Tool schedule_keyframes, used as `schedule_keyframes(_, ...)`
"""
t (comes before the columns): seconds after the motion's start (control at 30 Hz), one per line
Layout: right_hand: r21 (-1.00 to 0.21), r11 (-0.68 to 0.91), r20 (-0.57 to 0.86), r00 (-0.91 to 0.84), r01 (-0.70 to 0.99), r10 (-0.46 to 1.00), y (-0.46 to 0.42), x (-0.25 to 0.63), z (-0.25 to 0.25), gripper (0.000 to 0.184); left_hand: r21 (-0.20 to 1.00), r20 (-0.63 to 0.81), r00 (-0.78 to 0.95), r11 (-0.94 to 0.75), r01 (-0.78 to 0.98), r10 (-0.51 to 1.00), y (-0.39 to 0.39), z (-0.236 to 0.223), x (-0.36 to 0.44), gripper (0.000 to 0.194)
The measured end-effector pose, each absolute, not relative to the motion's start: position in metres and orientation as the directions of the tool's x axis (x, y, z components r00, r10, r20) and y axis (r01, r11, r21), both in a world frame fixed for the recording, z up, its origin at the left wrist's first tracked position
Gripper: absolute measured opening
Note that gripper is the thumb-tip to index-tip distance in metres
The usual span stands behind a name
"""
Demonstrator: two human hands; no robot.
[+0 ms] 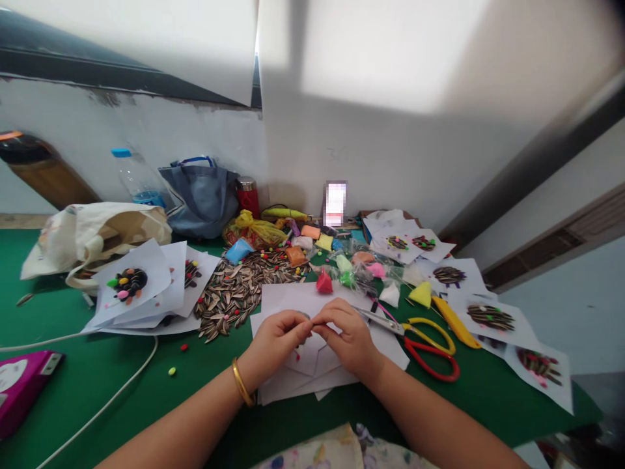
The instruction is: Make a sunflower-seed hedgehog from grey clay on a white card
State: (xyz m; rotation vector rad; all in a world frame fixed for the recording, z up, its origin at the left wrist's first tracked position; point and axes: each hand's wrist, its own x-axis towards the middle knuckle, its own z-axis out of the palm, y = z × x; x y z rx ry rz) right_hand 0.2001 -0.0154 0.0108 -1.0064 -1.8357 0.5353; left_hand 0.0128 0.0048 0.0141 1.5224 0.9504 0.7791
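Note:
My left hand (286, 333) and my right hand (347, 335) meet over a stack of white paper (278, 384), fingertips pinched together. Whatever sits between the fingers is too small to make out. On the sheet beneath, a small red bit (297, 356) shows beside my left hand; the rest of that spot is hidden. Just past the hands lies a red lump of clay (324, 282). A pair of scissors (430, 352) with yellow and red handles rests to the right, its blades across the paper. Left of the stack spreads a pile of sunflower seeds (234, 293).
Bags of coloured clay (375, 270) crowd the back. Sheets with seed pictures lie at left (161, 280) and right (491, 317). A yellow utility knife (456, 324), cloth bag (200, 195), red flask (248, 197), phone (335, 203) and purple box (24, 387) stand around. A white cable (114, 397) crosses the left.

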Motion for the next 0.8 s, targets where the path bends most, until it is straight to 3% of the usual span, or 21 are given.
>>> schedule_keyframes(0.17, -0.762, 0.548, 0.513, -0.194, 0.347, 0.836, -0.013, 0.202, 0.01, 0.01, 0.995, -0.088, 0.388, 0.064, 0.074, 0.918, 0.007, 0.011, 0.013, 0.031)
schedule_keyframes(0.43, -0.822, 0.474, 0.433, -0.192, 0.317, 0.881, -0.014, 0.198, 0.004, 0.009, 0.985, -0.052, 0.348, -0.008, 0.171, 0.936, 0.007, 0.013, 0.014, 0.023)
schedule_keyframes(0.6, -0.783, 0.506, 0.454, -0.225, 0.361, 0.862, -0.014, 0.198, 0.0, 0.024, 0.966, 0.049, 0.479, -0.164, 0.201, 0.876, 0.003, 0.015, 0.014, 0.034)
schedule_keyframes(0.7, -0.745, 0.546, 0.487, -0.249, 0.382, 0.838, -0.014, 0.198, 0.0, 0.017, 0.967, 0.034, 0.509, -0.158, 0.202, 0.86, 0.004, 0.014, 0.014, 0.034)
schedule_keyframes(0.8, -0.698, 0.591, 0.531, -0.261, 0.404, 0.806, -0.013, 0.198, 0.002, 0.021, 0.967, -0.024, 0.492, -0.105, 0.234, 0.87, 0.006, 0.013, 0.013, 0.031)
